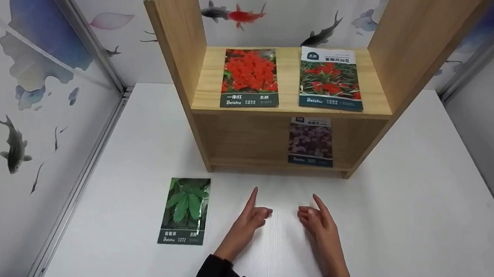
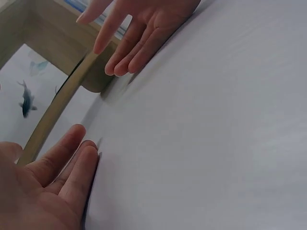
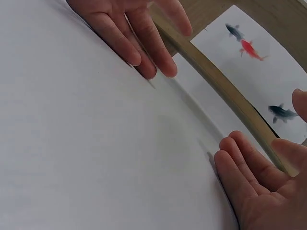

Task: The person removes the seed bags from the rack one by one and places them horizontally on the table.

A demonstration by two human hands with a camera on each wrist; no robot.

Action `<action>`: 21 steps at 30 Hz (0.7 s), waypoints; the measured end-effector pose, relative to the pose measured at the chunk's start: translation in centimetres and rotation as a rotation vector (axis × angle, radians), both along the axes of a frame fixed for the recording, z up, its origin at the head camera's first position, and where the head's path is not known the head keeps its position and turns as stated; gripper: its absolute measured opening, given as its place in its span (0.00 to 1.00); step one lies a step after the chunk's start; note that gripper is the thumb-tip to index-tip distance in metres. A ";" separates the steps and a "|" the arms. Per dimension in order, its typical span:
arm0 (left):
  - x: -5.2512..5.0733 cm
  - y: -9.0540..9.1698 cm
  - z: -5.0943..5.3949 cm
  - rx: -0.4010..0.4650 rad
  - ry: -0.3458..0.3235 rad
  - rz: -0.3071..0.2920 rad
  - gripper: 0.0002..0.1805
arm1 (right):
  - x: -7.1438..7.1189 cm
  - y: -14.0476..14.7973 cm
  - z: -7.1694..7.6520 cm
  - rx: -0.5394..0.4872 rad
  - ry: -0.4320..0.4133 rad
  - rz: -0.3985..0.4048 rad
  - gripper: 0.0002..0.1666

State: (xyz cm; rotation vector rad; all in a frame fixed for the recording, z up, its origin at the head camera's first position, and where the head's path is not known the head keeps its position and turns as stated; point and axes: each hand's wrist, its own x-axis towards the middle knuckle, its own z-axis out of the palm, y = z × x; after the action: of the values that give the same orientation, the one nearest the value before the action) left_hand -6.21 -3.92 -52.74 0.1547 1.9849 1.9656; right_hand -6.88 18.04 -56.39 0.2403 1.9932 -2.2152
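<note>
Both hands rest on the white table in front of a wooden shelf, palms facing each other with a gap between. The left hand (image 1: 246, 223) has relaxed fingers and holds nothing; the right hand (image 1: 320, 225) lies likewise, holding nothing. Left of the left hand is a seed packet with a green leaf picture (image 1: 184, 210), flat on the table. On the upper shelf board lie a packet with a red flower cluster (image 1: 251, 76) and a packet with red flowers among green leaves (image 1: 331, 80). A packet with purple flowers (image 1: 312, 142) sits on the lower level, right of its middle.
The two-level wooden shelf (image 1: 270, 109) stands at the back of the white table (image 1: 419, 220), its tall side panels rising toward the camera. Walls printed with fish (image 1: 16, 146) enclose the table at the back, left and right.
</note>
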 end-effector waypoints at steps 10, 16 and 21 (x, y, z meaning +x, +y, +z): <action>-0.7 0.6 0.4 -0.077 0.012 -0.010 0.38 | -0.9 0.4 -0.3 -0.040 0.096 -0.012 0.34; -1.4 0.9 0.5 -0.072 0.001 -0.013 0.39 | -1.6 0.6 -0.6 -0.084 0.104 -0.060 0.35; -2.6 1.5 -1.7 -0.114 0.000 0.000 0.40 | -2.3 1.1 -1.0 -0.193 0.132 -0.079 0.35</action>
State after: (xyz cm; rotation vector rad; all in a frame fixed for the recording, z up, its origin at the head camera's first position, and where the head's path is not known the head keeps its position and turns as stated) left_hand -8.77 -2.46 -54.47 0.1262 2.0909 1.8465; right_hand -9.20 19.13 -57.34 0.1550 1.8422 -2.5143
